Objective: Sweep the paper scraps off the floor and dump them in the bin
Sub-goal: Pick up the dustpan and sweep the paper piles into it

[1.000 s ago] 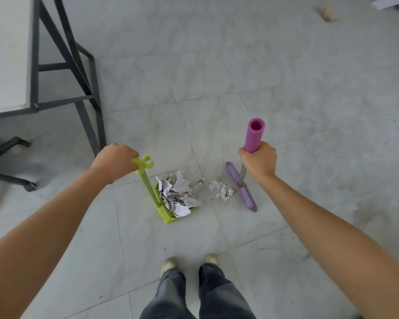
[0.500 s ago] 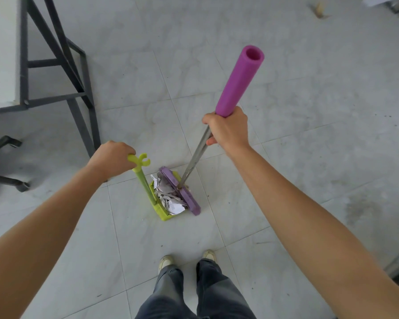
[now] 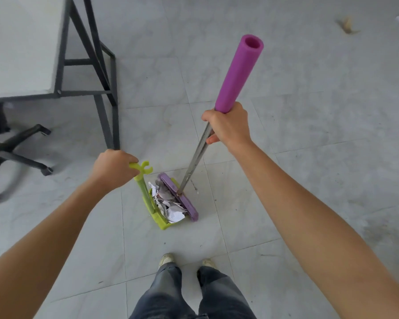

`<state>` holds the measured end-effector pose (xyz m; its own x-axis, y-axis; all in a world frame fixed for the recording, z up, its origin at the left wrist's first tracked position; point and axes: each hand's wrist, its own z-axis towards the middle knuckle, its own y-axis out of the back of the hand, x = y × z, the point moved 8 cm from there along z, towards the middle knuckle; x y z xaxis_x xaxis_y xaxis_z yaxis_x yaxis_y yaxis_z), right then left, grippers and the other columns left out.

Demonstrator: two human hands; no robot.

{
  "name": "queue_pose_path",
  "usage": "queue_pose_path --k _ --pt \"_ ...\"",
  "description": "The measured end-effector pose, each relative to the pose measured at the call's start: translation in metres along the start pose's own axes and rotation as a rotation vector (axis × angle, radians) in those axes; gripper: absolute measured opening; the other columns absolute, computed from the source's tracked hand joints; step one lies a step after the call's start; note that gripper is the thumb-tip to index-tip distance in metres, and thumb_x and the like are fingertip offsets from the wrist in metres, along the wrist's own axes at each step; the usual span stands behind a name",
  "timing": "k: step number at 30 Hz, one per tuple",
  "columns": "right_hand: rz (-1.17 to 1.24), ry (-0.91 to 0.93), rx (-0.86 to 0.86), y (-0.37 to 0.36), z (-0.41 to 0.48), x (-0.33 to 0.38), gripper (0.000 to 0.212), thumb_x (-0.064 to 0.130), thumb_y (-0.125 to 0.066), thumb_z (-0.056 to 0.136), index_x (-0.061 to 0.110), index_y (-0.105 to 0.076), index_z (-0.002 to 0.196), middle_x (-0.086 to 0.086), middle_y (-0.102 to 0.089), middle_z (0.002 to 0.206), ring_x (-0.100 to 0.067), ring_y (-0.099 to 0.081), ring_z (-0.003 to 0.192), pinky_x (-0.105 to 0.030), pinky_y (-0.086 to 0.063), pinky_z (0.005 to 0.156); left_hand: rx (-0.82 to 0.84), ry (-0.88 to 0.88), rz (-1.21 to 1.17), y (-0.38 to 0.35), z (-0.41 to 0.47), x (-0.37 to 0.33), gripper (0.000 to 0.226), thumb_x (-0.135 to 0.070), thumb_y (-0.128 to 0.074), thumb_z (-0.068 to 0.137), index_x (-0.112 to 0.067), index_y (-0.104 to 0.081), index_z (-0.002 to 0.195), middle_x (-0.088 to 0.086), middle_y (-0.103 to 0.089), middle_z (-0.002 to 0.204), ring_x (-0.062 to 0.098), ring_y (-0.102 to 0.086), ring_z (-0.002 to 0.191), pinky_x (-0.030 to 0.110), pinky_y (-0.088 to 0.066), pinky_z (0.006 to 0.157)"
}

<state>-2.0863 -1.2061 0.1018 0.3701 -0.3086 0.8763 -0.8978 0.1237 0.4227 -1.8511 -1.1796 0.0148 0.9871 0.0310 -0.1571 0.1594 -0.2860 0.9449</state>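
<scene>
Sweep step abt done: paper scraps (image 3: pixel 168 203) sit in green dustpan (image 3: pixel 164 221) on floor, purple broom head (image 3: pixel 180 196) at its mouth. Left hand (image 3: pixel 112 168) grips dustpan handle, right hand (image 3: pixel 228 127) grips broom (image 3: pixel 237 74). Next: lift pan level, find bin, not in view.

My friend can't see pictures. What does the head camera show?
A person's right hand holds a purple broom against paper scraps in a green dustpan, whose handle the left hand grips. They stand on a grey tiled floor beside a table.
</scene>
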Motion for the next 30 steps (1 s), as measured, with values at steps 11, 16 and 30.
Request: queue_pose_path --k 11,16,30 --pt "-0.008 0.193 0.431 -0.055 -0.071 0.018 0.029 0.007 -0.061 0.073 0.013 -0.039 0.056 0.003 -0.039 0.052 -0.020 -0.056 0.041 -0.051 -0.054 0.072 -0.140 0.504 -0.197 -0.006 -0.160 0.052 0.027 -0.023 -0.062 0.085 -0.012 -0.072 0.108 0.013 -0.069 0.112 0.032 -0.052 0.113 0.032 -0.046 0.090" --pt "-0.031 0.331 0.616 -0.100 -0.126 0.043 0.028 0.007 -0.062 0.073 0.013 -0.041 0.056 0.003 -0.039 0.052 -0.018 -0.054 0.041 -0.049 -0.058 0.066 -0.260 0.750 -0.317 -0.016 -0.254 0.089 0.030 -0.022 -0.067 0.083 -0.009 -0.072 0.109 0.012 -0.070 0.112 0.032 -0.056 0.111 0.031 -0.044 0.094" --pt "-0.250 0.781 1.114 -0.330 -0.390 0.112 0.021 0.016 -0.063 0.077 0.016 -0.050 0.060 0.001 -0.055 0.055 -0.015 -0.061 0.044 -0.034 -0.059 0.061 -0.555 1.331 -0.587 -0.063 -0.507 0.238 0.029 -0.012 -0.069 0.076 -0.005 -0.074 0.104 0.013 -0.073 0.101 0.028 -0.066 0.095 0.033 -0.054 0.084"
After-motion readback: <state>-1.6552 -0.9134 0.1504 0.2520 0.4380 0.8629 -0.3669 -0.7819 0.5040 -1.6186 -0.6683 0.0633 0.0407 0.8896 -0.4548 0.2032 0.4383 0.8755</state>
